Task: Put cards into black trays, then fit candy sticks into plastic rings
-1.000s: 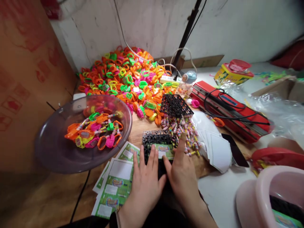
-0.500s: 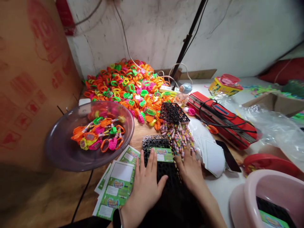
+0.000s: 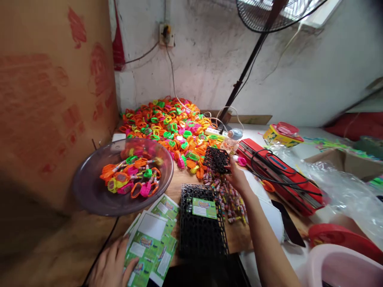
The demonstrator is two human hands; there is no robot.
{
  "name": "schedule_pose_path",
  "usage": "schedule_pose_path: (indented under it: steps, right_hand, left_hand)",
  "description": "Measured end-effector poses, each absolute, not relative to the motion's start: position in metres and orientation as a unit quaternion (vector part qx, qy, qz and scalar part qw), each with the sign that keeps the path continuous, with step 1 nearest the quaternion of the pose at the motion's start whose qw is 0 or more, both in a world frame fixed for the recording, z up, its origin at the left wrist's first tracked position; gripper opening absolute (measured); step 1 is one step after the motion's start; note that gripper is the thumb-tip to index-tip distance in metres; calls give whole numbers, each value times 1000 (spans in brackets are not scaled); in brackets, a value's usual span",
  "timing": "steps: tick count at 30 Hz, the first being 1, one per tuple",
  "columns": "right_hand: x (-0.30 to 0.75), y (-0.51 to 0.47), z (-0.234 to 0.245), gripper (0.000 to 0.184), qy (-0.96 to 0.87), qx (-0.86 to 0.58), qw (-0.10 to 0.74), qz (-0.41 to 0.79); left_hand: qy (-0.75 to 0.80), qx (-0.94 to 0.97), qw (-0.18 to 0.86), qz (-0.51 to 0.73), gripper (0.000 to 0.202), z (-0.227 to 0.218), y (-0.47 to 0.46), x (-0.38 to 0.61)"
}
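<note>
My left hand (image 3: 110, 263) is at the lower left, at the edge of a fanned pile of green printed cards (image 3: 146, 241). Its thumb lies over the cards, apart from the bent fingers. My right hand (image 3: 237, 177) reaches forward, its fingers closed on the right edge of a small black plastic grid (image 3: 217, 159); some fingertips are hidden. Below that grid lies a heap of small, many-coloured wrapped sticks (image 3: 231, 201). Before me is a larger black openwork tray (image 3: 203, 235) with a single green card (image 3: 204, 208) on it.
A purple-grey basin (image 3: 86, 195) at left holds coloured toy watches. More watches (image 3: 167, 123) are heaped against the wall. At right are a red sealer-like machine (image 3: 278, 175) with a black cable, clear plastic bags (image 3: 344, 171) and a pink tub (image 3: 338, 259). A cardboard box (image 3: 56, 99) borders the left.
Both hands have left the large black tray. My left hand moved back left to the cards; my right moved forward to the small black grid. The view has tilted upward.
</note>
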State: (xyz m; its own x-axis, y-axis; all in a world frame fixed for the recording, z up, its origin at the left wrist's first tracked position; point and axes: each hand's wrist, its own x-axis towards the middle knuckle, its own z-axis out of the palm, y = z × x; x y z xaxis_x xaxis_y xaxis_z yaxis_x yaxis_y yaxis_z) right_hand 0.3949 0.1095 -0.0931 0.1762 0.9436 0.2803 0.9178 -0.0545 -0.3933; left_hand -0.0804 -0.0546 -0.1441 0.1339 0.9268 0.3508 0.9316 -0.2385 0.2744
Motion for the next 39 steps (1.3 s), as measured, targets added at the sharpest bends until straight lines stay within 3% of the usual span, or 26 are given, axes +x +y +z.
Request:
schedule_pose_path:
  steps: [4, 8, 11, 16, 19, 21, 26, 31, 35, 39]
  right_hand:
    - [395, 99, -91, 79, -642, -723, 254, 12]
    - [396, 99, -93, 89, -633, -735, 244, -8]
    - [397, 105, -93, 83, -615, -750, 241, -19]
    - [384, 76, -67, 53, -569, -765, 289, -89]
    - [344, 8, -43, 47, -549, -701, 394, -227]
    - [305, -47, -35, 52, -592, -638, 405, -279]
    - [220, -130, -59, 61, -736, -580, 324, -127]
    - [218, -127, -72, 64, -757, -592, 272, -47]
    - [205, -112, -37, 63, -762, -545, 350, -15]
    - [158, -85, -5, 64, -807, -398, 423, 107]
  left_hand:
    - [-649, -704, -70, -280, 38, -140, -52, -80]
    - [-683, -646, -168, -298, 44, -132, -42, -88]
    - [-675, -641, -206, -303, 41, -129, -41, -92]
    - [-672, -694, -75, -248, 46, -117, -66, -80]
    - [-690, -703, -2, -171, 58, -111, -86, -70]
    - [-698, -690, -36, -188, 56, -112, -93, -69]
    - [-740, -528, -286, -302, 64, -118, -85, -83]
    - [-625, -443, -533, -359, 53, -77, -74, -83]
    - [-532, -501, -598, -329, 44, -26, -71, -65]
    - [-462, -643, -535, -294, 31, 12, -67, -46]
